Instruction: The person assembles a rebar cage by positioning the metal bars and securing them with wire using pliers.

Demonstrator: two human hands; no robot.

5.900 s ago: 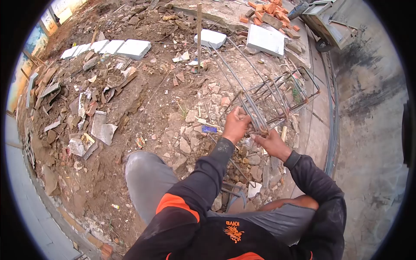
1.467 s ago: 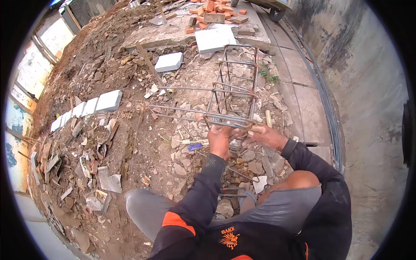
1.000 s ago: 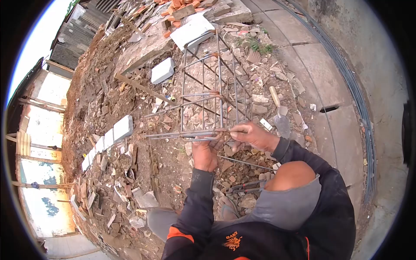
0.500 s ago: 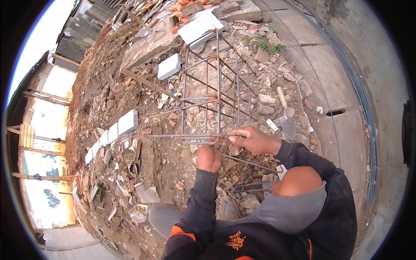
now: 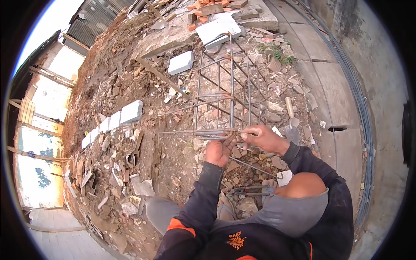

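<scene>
A cage of thin steel bars and rusty stirrups point(image 5: 232, 78) stands over the rubble in front of me, its near end at my hands. My left hand point(image 5: 219, 151) is under the near corner, its fingers curled against the bars from below. At the same corner, on the right, my right hand point(image 5: 263, 138) pinches with thumb and forefinger; what lies between the fingertips is too small to make out. A loose steel rod with a hooked end point(image 5: 255, 167) lies just below my hands. Pliers or cutters with dark jaws point(image 5: 251, 190) rest by my foot.
White blocks point(image 5: 181, 63) lie on the soil beyond and to the left, near a wooden stake point(image 5: 158, 73). Orange bricks point(image 5: 203, 9) are piled at the top. A trowel point(image 5: 290, 110) lies right of the cage. Long bars point(image 5: 362, 104) run along the concrete wall point(image 5: 390, 86).
The view has swung, and the cage now points away from me rather than off to the upper right. Both hands remain at its near corner, with small shifts of the fingers.
</scene>
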